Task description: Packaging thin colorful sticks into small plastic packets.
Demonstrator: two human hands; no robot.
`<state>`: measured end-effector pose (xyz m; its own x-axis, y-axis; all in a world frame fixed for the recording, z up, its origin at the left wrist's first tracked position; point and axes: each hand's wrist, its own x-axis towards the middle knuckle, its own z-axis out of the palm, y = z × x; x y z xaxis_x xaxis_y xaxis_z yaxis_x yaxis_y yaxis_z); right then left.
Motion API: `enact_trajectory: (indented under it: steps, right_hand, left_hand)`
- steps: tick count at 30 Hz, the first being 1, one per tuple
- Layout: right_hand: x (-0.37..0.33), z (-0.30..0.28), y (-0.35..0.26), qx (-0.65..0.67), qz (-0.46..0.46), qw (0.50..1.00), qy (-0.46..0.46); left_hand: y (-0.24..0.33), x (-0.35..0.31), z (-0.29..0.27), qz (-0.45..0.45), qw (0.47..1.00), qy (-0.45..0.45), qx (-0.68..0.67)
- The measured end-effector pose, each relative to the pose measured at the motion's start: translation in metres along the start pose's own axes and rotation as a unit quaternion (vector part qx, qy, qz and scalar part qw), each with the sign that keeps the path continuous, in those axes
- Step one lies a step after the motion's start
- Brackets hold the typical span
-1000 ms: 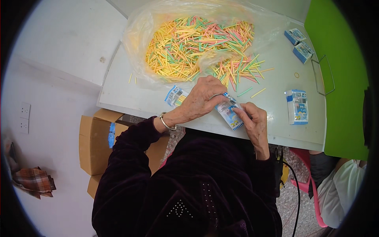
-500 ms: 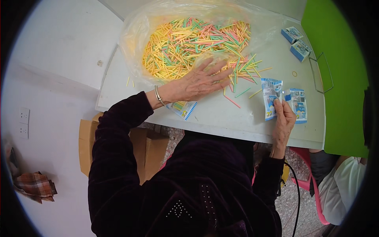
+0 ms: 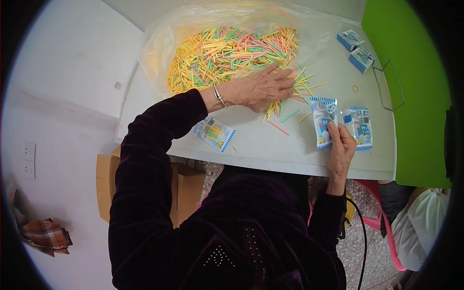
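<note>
My left hand (image 3: pixel 263 90) is palm down with its fingers apart, lying over the near right edge of a heap of thin yellow, pink and green sticks (image 3: pixel 232 50). What lies beneath the palm is hidden. The heap fills a clear plastic bag (image 3: pixel 157 55) spread open on the table. Between thumb and fingers, my right hand (image 3: pixel 342 145) grips a blue-and-white packet (image 3: pixel 323 121), upright near the table's front edge. Behind that hand, another blue-and-white packet (image 3: pixel 360 126) rests on the tabletop. Below my left wrist lies a packet with sticks showing through its window (image 3: pixel 215 134).
Two striped packs (image 3: pixel 361 59) sit at the back right by a green panel (image 3: pixel 406 96). A wire handle (image 3: pixel 388 86) and a rubber band (image 3: pixel 355 89) are near them. Under the white table (image 3: pixel 261 154) stands a cardboard box (image 3: pixel 186 191). A person in pale clothing (image 3: pixel 420 229) sits at right.
My left hand has moved a little right and nearer the loose sticks, uncovering more of the packet below its wrist. My right hand still grips its packet.
</note>
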<state>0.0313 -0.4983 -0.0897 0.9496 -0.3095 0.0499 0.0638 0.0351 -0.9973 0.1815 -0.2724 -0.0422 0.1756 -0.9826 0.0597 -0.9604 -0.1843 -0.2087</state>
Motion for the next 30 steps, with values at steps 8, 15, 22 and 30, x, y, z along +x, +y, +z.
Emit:
enact_trajectory:
  steps: [8,15,22,30]
  right_hand:
    - [0.000,0.006,-0.003,0.015,0.012,1.000,0.014]
    - [-0.001,0.006,-0.006,0.004,0.009,1.000,0.016]
    - [-0.001,0.006,-0.004,0.012,-0.001,1.000,0.006]
    - [0.002,0.006,-0.004,0.012,0.002,1.000,0.010]
  left_hand:
    - [-0.001,0.013,0.002,0.044,0.998,-0.008,0.046]
    - [0.017,0.001,-0.009,0.066,0.992,-0.046,0.094]
    - [0.030,-0.007,-0.005,0.072,0.963,-0.006,0.259]
    - [0.021,-0.003,0.020,-0.002,0.993,0.028,0.115]
